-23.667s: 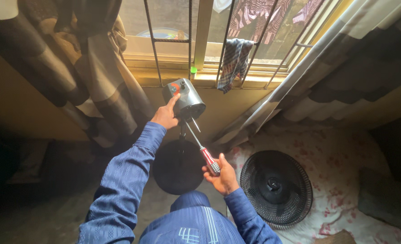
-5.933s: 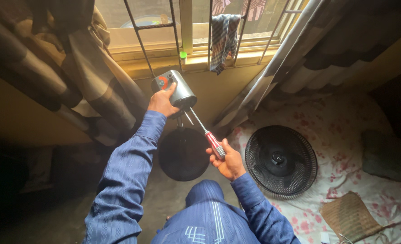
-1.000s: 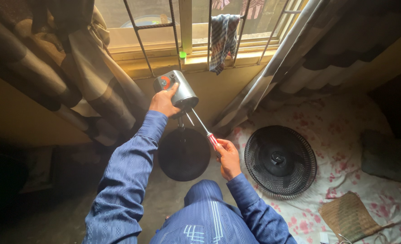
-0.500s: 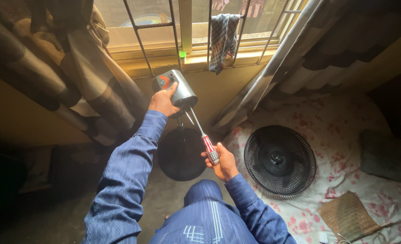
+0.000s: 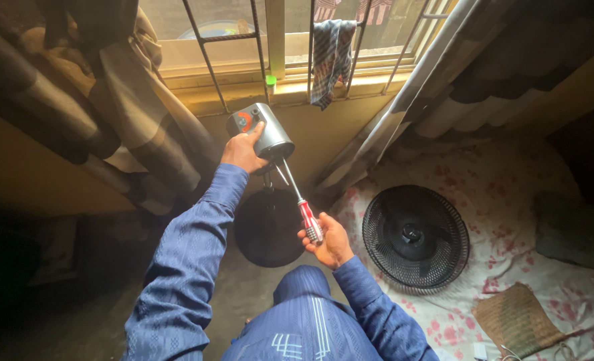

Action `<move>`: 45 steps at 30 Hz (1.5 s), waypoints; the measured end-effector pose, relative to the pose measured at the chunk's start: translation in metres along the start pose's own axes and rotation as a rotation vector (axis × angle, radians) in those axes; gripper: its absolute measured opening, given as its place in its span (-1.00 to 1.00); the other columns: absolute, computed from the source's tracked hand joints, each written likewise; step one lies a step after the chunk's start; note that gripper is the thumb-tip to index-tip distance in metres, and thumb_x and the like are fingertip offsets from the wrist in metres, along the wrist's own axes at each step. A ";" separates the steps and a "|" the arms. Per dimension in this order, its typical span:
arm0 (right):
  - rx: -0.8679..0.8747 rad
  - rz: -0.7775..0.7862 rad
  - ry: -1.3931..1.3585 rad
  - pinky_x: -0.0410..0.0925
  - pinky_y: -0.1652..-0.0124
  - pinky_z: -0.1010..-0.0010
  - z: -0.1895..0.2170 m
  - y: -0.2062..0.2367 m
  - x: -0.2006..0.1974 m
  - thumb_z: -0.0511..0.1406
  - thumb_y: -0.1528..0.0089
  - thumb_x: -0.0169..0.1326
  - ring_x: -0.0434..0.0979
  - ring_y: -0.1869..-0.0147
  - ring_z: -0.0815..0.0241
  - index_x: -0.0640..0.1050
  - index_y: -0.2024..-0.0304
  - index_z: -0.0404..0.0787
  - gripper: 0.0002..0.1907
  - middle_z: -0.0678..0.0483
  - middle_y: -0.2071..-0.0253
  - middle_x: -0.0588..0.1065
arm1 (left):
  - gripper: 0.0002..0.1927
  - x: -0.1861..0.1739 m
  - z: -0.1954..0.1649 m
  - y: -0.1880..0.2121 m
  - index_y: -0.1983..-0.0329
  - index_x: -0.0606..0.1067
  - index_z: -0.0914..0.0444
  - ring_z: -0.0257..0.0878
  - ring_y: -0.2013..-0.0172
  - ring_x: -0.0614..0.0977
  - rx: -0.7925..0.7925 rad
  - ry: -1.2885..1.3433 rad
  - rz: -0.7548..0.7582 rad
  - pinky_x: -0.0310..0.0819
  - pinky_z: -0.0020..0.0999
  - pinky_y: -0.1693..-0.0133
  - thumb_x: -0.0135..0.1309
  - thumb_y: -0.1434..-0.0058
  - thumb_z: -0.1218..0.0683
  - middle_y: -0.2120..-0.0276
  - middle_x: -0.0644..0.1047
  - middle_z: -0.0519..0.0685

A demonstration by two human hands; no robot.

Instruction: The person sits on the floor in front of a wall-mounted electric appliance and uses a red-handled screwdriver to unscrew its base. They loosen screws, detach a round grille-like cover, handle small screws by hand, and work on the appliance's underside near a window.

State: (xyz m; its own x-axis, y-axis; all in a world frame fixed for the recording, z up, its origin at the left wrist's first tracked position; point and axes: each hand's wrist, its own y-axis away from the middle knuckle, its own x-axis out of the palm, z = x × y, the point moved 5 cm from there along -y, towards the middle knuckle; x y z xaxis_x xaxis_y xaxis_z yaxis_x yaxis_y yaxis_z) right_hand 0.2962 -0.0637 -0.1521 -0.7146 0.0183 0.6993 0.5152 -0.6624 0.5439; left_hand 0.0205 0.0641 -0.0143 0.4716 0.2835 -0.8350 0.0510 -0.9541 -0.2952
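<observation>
My left hand [image 5: 242, 151] grips the grey cylindrical motor housing [image 5: 265, 130] of a standing fan, which has a red round mark on its back. My right hand [image 5: 328, 242] holds a screwdriver [image 5: 301, 204] by its red and white handle. The metal shaft runs up and its tip meets the underside of the housing. Below the housing stands the fan's dark round base [image 5: 268, 227] on the floor, between my two arms. Both sleeves are blue.
A black fan grille [image 5: 415, 236] lies on a floral cloth [image 5: 511, 200] to my right. A woven mat [image 5: 518, 321] lies at the lower right. Ahead is a barred window [image 5: 270, 40] with a checked cloth [image 5: 330, 57] hanging, curtains on both sides.
My right hand has slid slightly down and right with the screwdriver handle since a second ago. My left hand and the motor housing have stayed in place.
</observation>
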 end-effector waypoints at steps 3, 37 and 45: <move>-0.291 -0.146 0.174 0.33 0.44 0.40 0.011 0.002 -0.005 -0.21 -0.28 0.13 0.50 0.37 0.14 0.51 0.06 -0.17 -0.76 0.00 0.33 0.53 | 0.03 0.000 0.002 0.001 -0.42 0.34 0.02 0.16 0.06 0.63 -0.003 0.027 -0.007 0.51 -0.07 -0.02 0.44 0.22 -0.01 0.12 0.59 0.23; -0.177 0.022 -0.064 0.45 0.28 0.27 0.011 -0.009 -0.014 -0.22 -0.31 0.10 0.54 0.26 -0.03 0.47 -0.01 -0.33 -0.67 -0.17 0.20 0.53 | 0.02 -0.006 0.010 -0.002 -0.43 0.36 0.03 0.14 0.07 0.64 -0.024 0.035 -0.007 0.52 -0.09 -0.02 0.44 0.21 0.01 0.12 0.60 0.22; -0.320 -0.061 -0.263 0.54 0.00 0.07 0.023 -0.006 -0.012 -0.18 -0.33 0.00 0.58 0.08 -0.04 0.42 0.02 -0.46 -0.59 -0.19 0.13 0.51 | 0.02 -0.009 0.014 -0.004 -0.42 0.35 0.03 0.14 0.07 0.64 -0.026 0.043 -0.011 0.52 -0.09 -0.03 0.45 0.21 0.00 0.11 0.59 0.22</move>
State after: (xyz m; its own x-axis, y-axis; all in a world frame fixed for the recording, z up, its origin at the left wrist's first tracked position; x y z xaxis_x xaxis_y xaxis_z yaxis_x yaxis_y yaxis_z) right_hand 0.3126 -0.0425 -0.1531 -0.5726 0.2279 0.7875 0.2729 -0.8528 0.4453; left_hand 0.0040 0.0663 -0.0116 0.5082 0.2902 -0.8108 0.0792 -0.9533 -0.2916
